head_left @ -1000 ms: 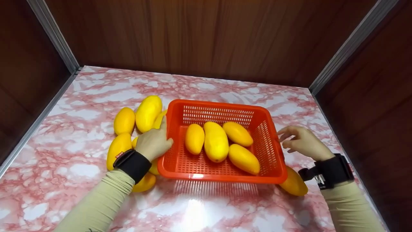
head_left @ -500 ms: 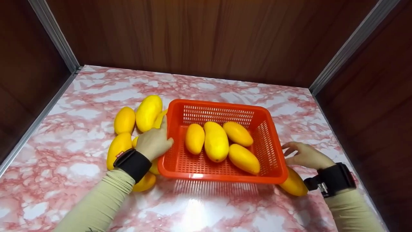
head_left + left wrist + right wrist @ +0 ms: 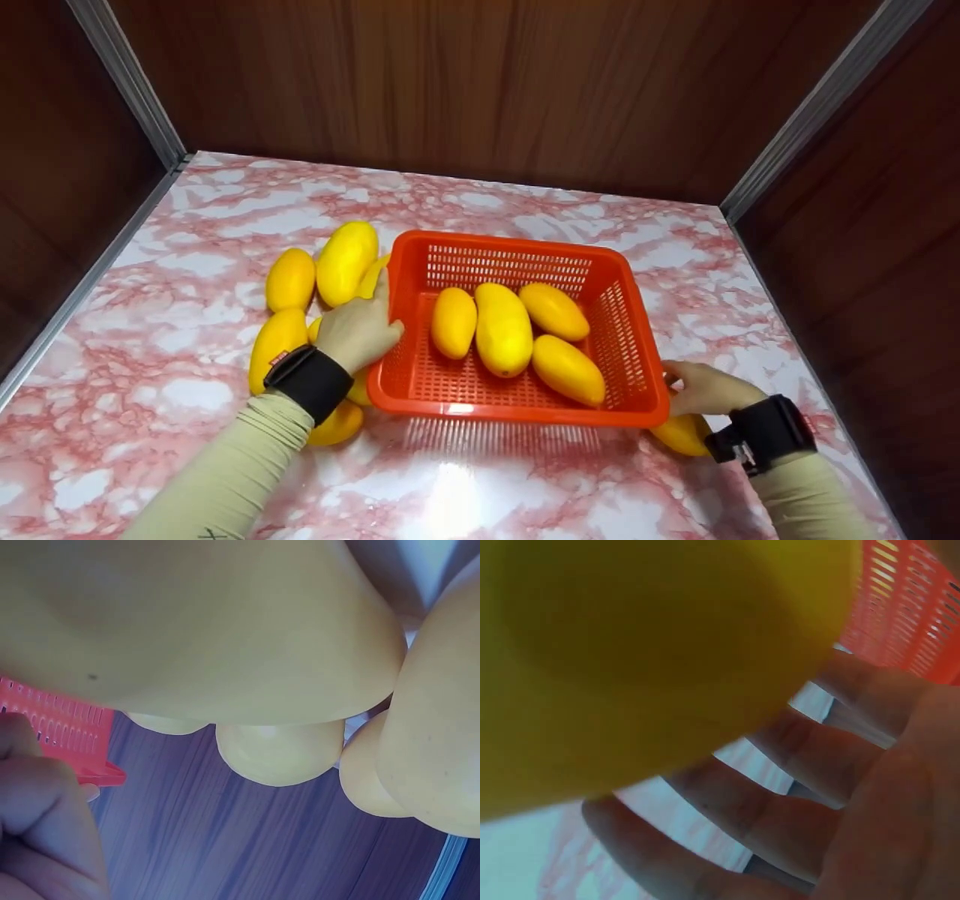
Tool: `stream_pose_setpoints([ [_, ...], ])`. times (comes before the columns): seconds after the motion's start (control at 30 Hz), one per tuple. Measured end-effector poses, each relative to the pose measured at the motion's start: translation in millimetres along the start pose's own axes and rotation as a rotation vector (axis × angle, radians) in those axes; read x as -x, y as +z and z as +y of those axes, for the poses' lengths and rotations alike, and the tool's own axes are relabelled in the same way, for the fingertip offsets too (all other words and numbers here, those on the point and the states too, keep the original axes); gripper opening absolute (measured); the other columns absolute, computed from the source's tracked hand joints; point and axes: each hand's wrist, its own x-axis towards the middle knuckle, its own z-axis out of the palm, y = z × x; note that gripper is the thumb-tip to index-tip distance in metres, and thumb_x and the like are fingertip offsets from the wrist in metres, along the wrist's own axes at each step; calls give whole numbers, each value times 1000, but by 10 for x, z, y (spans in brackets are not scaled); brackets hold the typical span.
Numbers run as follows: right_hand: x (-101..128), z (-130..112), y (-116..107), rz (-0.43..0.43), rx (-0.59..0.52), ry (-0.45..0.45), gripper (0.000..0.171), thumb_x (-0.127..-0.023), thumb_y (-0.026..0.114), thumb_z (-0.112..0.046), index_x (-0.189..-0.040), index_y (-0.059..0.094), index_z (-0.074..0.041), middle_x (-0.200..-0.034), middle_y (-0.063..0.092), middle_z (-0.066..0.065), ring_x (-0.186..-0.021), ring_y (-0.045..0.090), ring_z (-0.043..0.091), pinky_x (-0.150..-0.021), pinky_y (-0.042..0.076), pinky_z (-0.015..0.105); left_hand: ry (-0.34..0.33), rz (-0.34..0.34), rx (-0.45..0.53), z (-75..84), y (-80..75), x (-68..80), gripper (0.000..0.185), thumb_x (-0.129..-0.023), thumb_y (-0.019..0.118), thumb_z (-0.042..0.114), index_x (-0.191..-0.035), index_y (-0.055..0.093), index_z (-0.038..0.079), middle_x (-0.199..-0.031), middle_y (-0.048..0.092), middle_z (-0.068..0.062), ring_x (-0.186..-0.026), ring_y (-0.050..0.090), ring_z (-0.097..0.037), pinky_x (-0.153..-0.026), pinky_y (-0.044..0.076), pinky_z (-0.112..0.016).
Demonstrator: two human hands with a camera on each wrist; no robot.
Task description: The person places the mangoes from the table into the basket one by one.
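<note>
Red rectangular plastic basket with slotted walls (image 3: 517, 413): standing upright on a pink-and-white marbled tabletop (image 3: 585, 487), bearing 4 smooth yellow oval mangoes (image 3: 504, 330), the largest in the middle, 1 to its left and 2 to its right.
Orange-yellow oval mango (image 3: 679, 435): lying just outside the basket's right front corner, partly covered by the rim.
Left hand (image 3: 358, 330): grasping the basket's left rim, with thumb over the edge and fingers curled.
Right hand (image 3: 709, 388): outside the basket's right wall, over the orange-yellow mango; fingers spread and loosely bent alongside it; cannot tell whether touching.
Loose yellow mangoes (image 3: 277, 349): clustered left of the basket, some partly hidden behind the left hand.
Black wristbands (image 3: 311, 382) and beige sleeves (image 3: 225, 472): worn on both arms, in front of the basket on either side.
Brown wood-grain panels (image 3: 480, 90): upright behind the basket and to its left and right.
</note>
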Motion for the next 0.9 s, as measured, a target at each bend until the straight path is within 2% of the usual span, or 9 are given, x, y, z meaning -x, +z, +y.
stream_pose_setpoints([
  [0.17,-7,12,47,-30,-10,-5,64,-76,82,-40,-127,60,-7,-115,66,9,-101,58,23,-86,46,40,2,0,0,-3,-1,-2,84,-93,52,32,-159,8,5,-68,56,-9,-59,57,-27,-51,39,-36],
  [0.37,-10,-5,73,-46,-59,0,66,-74,84,-35,-127,59,-4,-115,67,9,-100,58,22,-88,45,41,8,12,0,-11,4,11,84,-92,51,32,-159,9,5,-65,55,-8,-55,55,-27,-48,37,-36],
  [0.57,-11,-9,88,-79,-106,-13,70,-71,87,-25,-130,56,-4,-118,67,7,-106,58,23,-96,40,44,5,15,1,0,2,17,84,-92,51,33,-159,9,6,-65,54,-8,-54,55,-27,-48,37,-36],
  [0.9,-17,-45,119,-66,-71,38,74,-65,88,-22,-129,54,-3,-115,67,8,-99,57,23,-91,40,39,11,22,-5,3,1,16,84,-92,51,31,-159,9,5,-69,59,-11,-59,59,-28,-50,39,-38],
])
